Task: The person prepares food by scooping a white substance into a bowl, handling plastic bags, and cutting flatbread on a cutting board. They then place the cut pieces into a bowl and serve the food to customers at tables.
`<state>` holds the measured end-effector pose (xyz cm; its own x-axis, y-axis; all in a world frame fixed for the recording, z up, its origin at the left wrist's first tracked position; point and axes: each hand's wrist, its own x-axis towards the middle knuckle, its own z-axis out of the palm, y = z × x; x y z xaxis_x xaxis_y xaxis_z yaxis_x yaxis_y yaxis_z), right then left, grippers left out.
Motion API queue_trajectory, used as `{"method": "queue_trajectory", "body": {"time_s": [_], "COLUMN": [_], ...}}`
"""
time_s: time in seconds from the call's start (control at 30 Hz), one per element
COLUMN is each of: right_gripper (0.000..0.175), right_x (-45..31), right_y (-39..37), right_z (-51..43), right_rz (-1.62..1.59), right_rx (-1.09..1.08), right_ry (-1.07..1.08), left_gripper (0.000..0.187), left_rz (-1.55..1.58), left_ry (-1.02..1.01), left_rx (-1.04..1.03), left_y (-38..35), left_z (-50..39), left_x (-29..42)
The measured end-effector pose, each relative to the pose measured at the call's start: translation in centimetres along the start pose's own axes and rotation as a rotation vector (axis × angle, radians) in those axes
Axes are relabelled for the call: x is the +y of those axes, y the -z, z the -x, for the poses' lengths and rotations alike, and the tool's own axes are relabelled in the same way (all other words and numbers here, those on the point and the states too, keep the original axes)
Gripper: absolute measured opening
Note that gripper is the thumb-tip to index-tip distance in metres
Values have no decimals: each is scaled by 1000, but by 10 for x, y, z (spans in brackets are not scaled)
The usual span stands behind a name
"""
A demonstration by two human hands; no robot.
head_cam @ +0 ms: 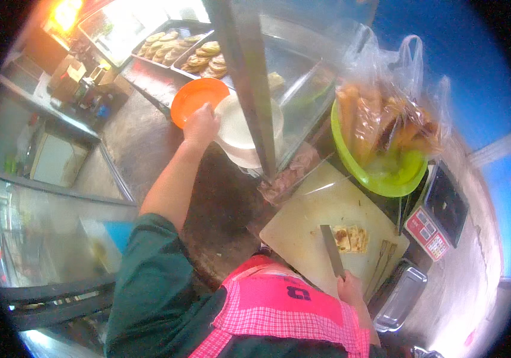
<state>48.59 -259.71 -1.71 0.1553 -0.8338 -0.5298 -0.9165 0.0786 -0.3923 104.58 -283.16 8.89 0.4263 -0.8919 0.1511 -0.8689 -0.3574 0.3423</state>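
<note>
My left hand reaches far forward and grips the near rim of an orange plate. Right beside that plate is a stack of white plates, partly hidden by a metal post. Low at the right, my right hand holds a kitchen knife with a broad rectangular blade. The blade lies over a pale cutting board, along the left side of a flatbread cut into pieces. Metal tongs rest on the board's right part.
A green basin holds fried dough sticks in clear plastic bags. Beyond it sits a scale with a red keypad panel. A steel tray stands near the board. Trays of flatbreads are at the back, past the metal post.
</note>
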Motion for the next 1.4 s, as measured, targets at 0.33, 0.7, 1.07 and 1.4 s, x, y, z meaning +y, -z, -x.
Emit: {"method": "queue_trajectory", "body": {"time_s": [0.33,0.7,1.07,1.4], "right_gripper": [26,30,23,21], "right_x": [-9,-8,-8,7], "right_y": [-4,-11,-21,-54], "right_z": [14,4,12,-3], "right_rz": [-124,25,-195,-194], "right_rx": [-47,-212,-130,-40], "right_ry": [45,1,143,229], "left_gripper": [28,26,28,29], "left_rz": [-98,69,144,196], "left_ry": [-258,-243,-113,323], "left_rx": [165,45,-54,-85], "left_y": [-9,-27,-61,-33], "left_z": [-24,-90,-55,106], "left_x": [4,-25,-38,-149]}}
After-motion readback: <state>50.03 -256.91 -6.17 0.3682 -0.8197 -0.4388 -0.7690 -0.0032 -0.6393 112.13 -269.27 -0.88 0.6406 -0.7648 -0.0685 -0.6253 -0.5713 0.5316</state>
